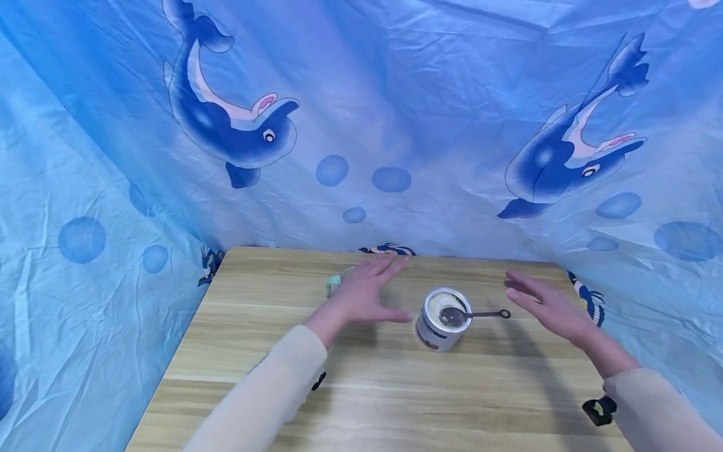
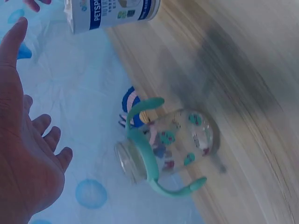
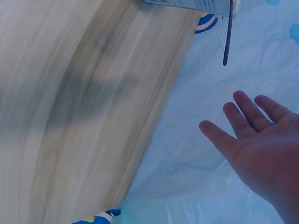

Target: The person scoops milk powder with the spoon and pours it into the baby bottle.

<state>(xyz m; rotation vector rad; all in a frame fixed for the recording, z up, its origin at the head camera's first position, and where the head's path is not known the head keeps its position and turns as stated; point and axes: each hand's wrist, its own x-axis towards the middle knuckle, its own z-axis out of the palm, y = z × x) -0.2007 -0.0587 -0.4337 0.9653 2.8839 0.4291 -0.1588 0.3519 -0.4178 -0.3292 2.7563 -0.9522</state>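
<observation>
A white can (image 1: pixel 433 336) with a printed label stands upright on the table. Across its open top lies a dark spoon (image 1: pixel 454 316), its looped handle sticking out to the right. My left hand (image 1: pixel 364 295) hovers left of the can with fingers spread and holds nothing. Just past that hand, mostly hidden by it in the head view, is a clear bottle (image 2: pixel 187 137) with green side handles (image 2: pixel 145 151) and small printed pictures; its neck has no lid. To the right of the spoon handle my right hand (image 1: pixel 542 304) hangs in the air, fingers extended and holding nothing.
The wood-grain table (image 1: pixel 395 402) meets a blue curtain (image 1: pixel 440 207) printed with dolphins and bubbles at its back. More of the curtain hangs along both sides. A small black device (image 1: pixel 600 410) sits at my right wrist.
</observation>
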